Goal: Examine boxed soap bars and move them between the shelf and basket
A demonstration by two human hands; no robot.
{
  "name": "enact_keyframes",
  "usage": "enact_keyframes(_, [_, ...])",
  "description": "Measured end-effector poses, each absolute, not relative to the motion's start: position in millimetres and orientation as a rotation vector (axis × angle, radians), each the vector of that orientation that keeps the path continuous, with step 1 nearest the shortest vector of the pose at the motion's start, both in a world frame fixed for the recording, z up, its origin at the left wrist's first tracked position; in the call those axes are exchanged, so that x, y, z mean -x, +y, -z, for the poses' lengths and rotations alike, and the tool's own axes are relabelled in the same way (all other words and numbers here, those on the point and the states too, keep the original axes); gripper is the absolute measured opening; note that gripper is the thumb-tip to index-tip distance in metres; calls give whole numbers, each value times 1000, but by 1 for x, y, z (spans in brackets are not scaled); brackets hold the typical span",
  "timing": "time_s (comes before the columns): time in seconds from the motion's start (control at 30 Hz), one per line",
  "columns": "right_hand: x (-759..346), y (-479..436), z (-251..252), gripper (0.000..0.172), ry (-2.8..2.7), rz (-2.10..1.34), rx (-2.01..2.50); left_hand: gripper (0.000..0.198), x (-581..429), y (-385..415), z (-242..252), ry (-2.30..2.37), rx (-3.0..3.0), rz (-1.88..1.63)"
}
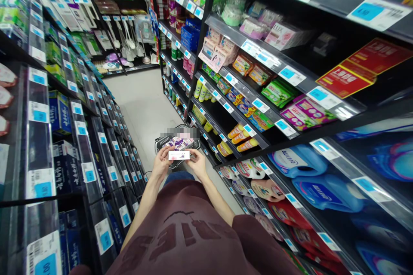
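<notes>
A small white box (pixel 179 155) with purple marks is held level in front of me, above a black shopping basket (pixel 159 141). My left hand (pixel 162 161) pinches its left end, and my right hand (pixel 196 162) grips the right end. Beneath and behind the box, several purple and white boxes (pixel 180 142) lie in the basket. Part of the basket's far side is blurred out.
Shelves (pixel 80 137) with blue boxes run close on my left. On the right, shelves hold soap packs (pixel 279 93), yellow-capped bottles (pixel 247 145) and blue detergent jugs (pixel 329 191). Grey floor (pixel 138 94) leads to a rack of hanging utensils (pixel 129 38) at the aisle's end.
</notes>
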State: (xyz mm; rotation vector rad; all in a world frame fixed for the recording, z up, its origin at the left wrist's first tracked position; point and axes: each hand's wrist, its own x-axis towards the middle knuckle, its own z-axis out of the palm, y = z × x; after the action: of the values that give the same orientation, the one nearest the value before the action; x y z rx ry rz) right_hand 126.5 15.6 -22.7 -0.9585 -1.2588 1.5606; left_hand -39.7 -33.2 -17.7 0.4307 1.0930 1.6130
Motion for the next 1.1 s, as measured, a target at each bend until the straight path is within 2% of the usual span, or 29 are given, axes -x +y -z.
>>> enact_keyframes(0.33, [-122, 17, 24, 48, -1170, -1544, 988, 65, 39, -32, 19, 1132, -416, -1574])
enact_keyframes(0.5, [-121, 20, 29, 50, -1043, -1553, 1086, 73, 36, -34, 11, 1113, -444, -1478])
enact_keyframes(0.8, [-123, 20, 35, 37, -841, -1705, 1120, 76, 31, -35, 12, 1062, -636, -1424])
enact_keyframes(1.1, [-131, 19, 35, 49, -828, -1819, 1075, 68, 30, -35, 17, 1232, -687, -1387])
